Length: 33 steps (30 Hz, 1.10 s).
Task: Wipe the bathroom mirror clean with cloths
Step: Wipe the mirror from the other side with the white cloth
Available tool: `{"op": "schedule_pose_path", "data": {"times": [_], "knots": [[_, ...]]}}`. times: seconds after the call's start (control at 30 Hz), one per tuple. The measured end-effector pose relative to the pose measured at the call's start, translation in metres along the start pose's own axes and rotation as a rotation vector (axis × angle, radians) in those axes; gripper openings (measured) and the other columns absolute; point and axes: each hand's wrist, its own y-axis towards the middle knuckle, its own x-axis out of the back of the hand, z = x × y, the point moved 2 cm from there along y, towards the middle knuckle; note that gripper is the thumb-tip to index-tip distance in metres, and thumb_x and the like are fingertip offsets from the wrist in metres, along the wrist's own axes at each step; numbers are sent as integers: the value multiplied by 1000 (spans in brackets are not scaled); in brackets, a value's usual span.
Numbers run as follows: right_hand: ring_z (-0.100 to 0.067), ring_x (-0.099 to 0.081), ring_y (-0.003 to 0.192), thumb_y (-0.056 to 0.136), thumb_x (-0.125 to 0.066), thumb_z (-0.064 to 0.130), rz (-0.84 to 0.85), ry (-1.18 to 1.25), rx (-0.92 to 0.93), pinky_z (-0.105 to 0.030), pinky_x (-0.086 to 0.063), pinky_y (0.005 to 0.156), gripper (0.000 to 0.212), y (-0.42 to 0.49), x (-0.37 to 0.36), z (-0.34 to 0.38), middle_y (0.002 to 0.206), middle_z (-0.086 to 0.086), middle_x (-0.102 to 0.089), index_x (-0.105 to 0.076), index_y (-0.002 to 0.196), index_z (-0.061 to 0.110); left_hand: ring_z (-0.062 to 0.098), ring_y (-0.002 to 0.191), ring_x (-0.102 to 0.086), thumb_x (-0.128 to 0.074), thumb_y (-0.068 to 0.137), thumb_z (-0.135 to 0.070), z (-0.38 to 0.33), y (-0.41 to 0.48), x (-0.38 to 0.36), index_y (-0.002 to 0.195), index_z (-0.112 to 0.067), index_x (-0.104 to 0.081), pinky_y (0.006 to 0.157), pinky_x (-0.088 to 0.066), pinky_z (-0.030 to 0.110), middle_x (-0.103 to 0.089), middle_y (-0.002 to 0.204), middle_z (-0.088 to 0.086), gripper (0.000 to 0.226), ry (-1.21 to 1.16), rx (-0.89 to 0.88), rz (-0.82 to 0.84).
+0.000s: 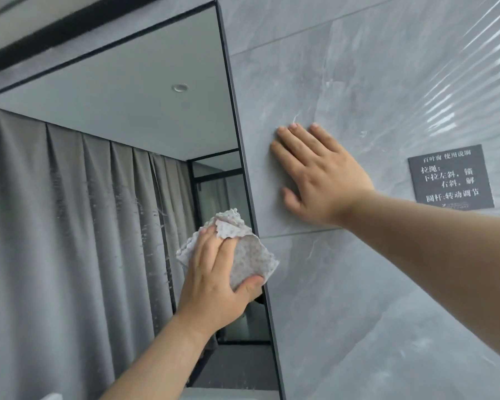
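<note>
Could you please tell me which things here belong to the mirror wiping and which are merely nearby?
Job: mirror; cloth; left hand gripping it at the mirror's right edge.
Merely nearby: tiled wall; right hand resting flat on it; dark notice plate.

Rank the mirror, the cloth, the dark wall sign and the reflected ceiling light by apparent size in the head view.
1. mirror, by far largest.
2-3. cloth and dark wall sign look alike; the left hand covers part of the cloth, so unranked.
4. reflected ceiling light, smallest.

The grey tiled wall (358, 67) carries the black-framed mirror (98, 168) and a dark sign (451, 177).
</note>
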Motion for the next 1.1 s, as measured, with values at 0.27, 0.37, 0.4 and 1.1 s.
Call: {"op": "schedule_pose_path", "data": {"times": [0.27,0.37,0.4,1.1], "knots": [[-36,-39,142,82,-40,44,-12,0,-7,-51,-22,121,75,2,-1,-1,152,-19,-42,-47,145,3,23,148,-28,-35,99,-31,-22,9,-3,117,-4,-65,125,-4,31,-55,137,-2,44,-343,337,-139],[-36,-38,142,81,-41,44,-4,7,-6,-51,-22,121,76,2,-1,-1,153,-19,-42,-47,145,4,32,143,-38,-49,91,-23,-9,27,-1,91,-4,-66,125,-13,36,-59,132,15,25,-279,198,-145],[-36,-38,142,81,-42,44,-4,5,-6,-51,-22,121,76,2,-1,0,153,-19,-42,-47,145,4,30,142,-40,-53,89,-19,-3,35,2,89,-3,-67,124,-17,39,-56,136,18,21,-244,130,-136],[-36,-39,142,81,-44,42,-23,27,-7,-51,-24,120,74,0,-2,-1,152,-19,-43,-48,144,2,37,148,-21,-24,98,-33,9,94,0,146,8,-35,123,6,35,-31,154,30,64,138,122,28]]}}
